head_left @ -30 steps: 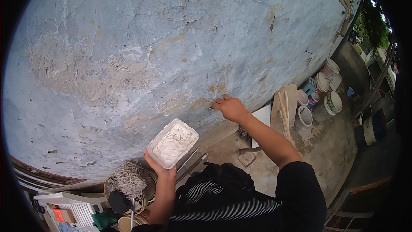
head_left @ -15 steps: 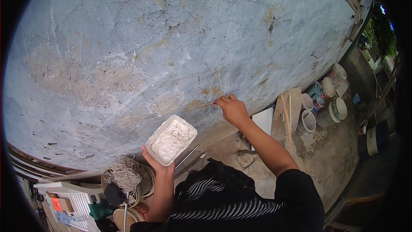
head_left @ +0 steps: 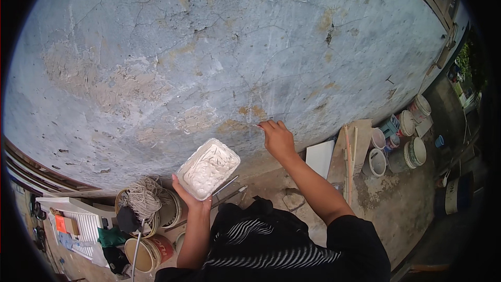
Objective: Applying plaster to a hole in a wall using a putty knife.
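From where I stand, the right hand (head_left: 278, 140) has its fingers curled together, pinching a thin tool (head_left: 254, 125) that pokes out leftward from the fingertips. The left hand (head_left: 193, 202) grips a white tub (head_left: 222, 178) from below, one digit showing along its left edge and another at its bottom corner.

The rest of the left hand's fingers are hidden beneath the tub. Of the tool, only a sliver shows; its handle is lost inside the right hand, and I cannot tell whether its tip meets the wall (head_left: 292, 36) or hangs just short of it.

The tub sits right on the left hand, tilted, its white paste (head_left: 211, 166) facing up. It is below and to the left of the right hand's fingers, near but apart from them. The tool lies directly at those fingertips, beside a yellowish stain (head_left: 229, 125) on the wall. Below the tub's left side, a bundle of rope (head_left: 145, 197) rests on a bucket (head_left: 121, 201).
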Available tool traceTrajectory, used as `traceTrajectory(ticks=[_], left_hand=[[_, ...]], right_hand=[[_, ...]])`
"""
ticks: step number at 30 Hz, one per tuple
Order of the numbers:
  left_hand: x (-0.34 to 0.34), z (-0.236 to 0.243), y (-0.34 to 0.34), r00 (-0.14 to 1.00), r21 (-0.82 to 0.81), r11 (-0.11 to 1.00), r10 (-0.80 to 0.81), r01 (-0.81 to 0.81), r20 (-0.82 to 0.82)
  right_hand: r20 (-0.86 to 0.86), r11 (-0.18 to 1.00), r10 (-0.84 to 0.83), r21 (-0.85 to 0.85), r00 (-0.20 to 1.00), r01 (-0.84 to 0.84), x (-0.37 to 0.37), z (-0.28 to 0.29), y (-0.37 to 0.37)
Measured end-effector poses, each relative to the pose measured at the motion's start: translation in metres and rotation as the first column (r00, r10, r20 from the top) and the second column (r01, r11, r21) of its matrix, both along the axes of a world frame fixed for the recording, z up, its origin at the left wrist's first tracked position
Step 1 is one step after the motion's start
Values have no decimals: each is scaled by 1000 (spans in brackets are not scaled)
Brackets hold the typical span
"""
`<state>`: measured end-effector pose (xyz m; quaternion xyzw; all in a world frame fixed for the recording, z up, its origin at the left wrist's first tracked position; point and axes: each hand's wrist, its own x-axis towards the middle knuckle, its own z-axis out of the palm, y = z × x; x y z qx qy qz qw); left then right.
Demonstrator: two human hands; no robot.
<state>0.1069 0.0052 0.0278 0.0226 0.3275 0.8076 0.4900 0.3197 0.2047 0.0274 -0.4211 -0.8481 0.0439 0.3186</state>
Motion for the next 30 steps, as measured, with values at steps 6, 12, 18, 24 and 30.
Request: traceTrajectory(ticks=[6,12,18,24,30], left_hand=[[4,-3,-9,999,13,999,33,-33,11],[-4,-23,-9,999,-21,999,32,-33,-13],[-8,-11,-16,997,-38,996,77,-77,-12],[-6,6,-21,998,-7,998,58,-58,-13],[-21,-7,-21,997,-37,997,66,-68,-34]], right_hand=[[-353,994,-44,-112,935,4,-1,-62,5],[-766,663,-458,-632,450,-402,-17,-113,2],[-704,378,-684,-564,189,-734,-25,-106,-21],[-695,330,-694,-542,191,-773,-24,-115,-13],[-646,330,-751,-545,135,-771,-37,-115,-17]])
